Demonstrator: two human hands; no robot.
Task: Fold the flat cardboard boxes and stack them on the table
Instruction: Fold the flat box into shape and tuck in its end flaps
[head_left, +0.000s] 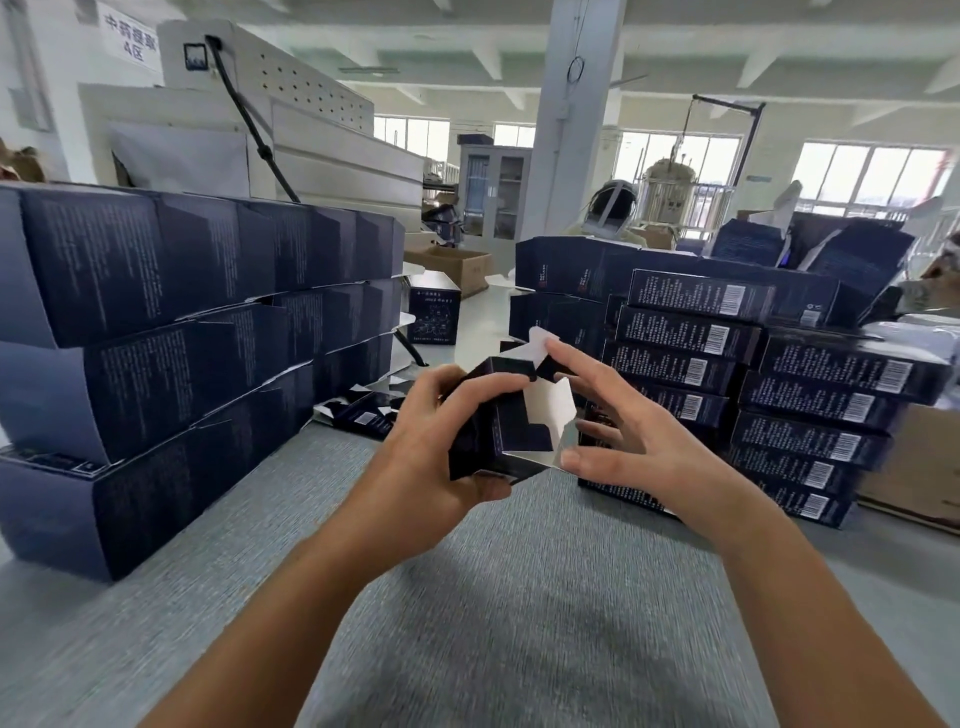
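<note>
Stacks of folded dark-blue boxes (182, 322) stand three tiers high on the left of the grey worktop (519, 597). At centre, the left hand (436, 441) holds a half-formed dark box (498, 426) above the worktop, its fingers (493, 387) curled over the top edge and the thumb beneath, with the white inner flaps open toward the right. The right hand (644, 447) is released, fingers spread and straight, index tip touching the upper flap; flat dark cartons (810, 400) are piled behind it at right.

Box stack (156, 312) is cropped at the left edge, print illegible.
</note>
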